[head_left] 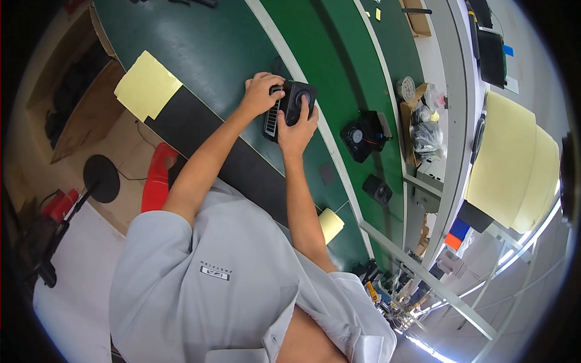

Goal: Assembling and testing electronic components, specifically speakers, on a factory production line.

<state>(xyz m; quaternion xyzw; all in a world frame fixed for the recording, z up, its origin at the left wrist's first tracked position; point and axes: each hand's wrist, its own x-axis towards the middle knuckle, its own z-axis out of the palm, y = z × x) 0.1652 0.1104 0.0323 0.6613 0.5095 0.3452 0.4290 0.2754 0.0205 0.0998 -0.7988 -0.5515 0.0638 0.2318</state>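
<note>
A black speaker (292, 107) with a round driver on its face is on the green bench (200, 54), close to the pale rail. My left hand (262, 94) closes around its far left corner, fingers curled and thumb pressed in. From the near side my right hand (296, 132) grips it, one finger reaching over the round driver and the thumb at the left edge. A ribbed grey-and-black strip shows on the speaker's left side, between my hands. The undersides of the fingers are hidden.
Beyond the rail runs a green conveyor belt (339, 66), carrying an opened speaker housing (363, 134) and a smaller black speaker (377, 189). Yellow sheets (145, 85) lie at the bench's left, beside a black mat (187, 118). A cardboard box of plastic bags (408, 133) stands past the belt.
</note>
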